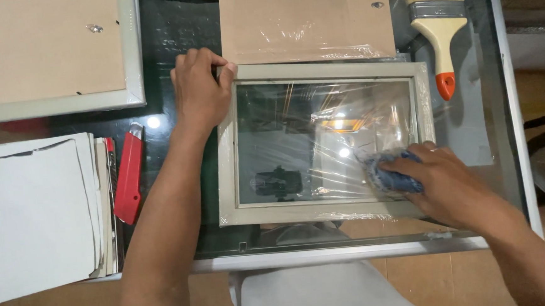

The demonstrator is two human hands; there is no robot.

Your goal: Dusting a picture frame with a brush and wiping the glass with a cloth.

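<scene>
A grey picture frame (321, 70) with a glass pane wrapped in clear plastic film lies flat on the glass table (509, 107). My left hand (199, 91) presses down on the frame's top left corner. Over the pane's lower right part, my right hand (441, 183) holds a blue cloth (384, 176) against the glass. The pane reflects light and the head camera.
A brown backing board (305, 18) lies above the frame. A paintbrush (437, 17) with an orange-tipped handle rests at the top right. A red utility knife (129, 177), a stack of white sheets (33, 215) and another frame lying face down (46, 53) are on the left.
</scene>
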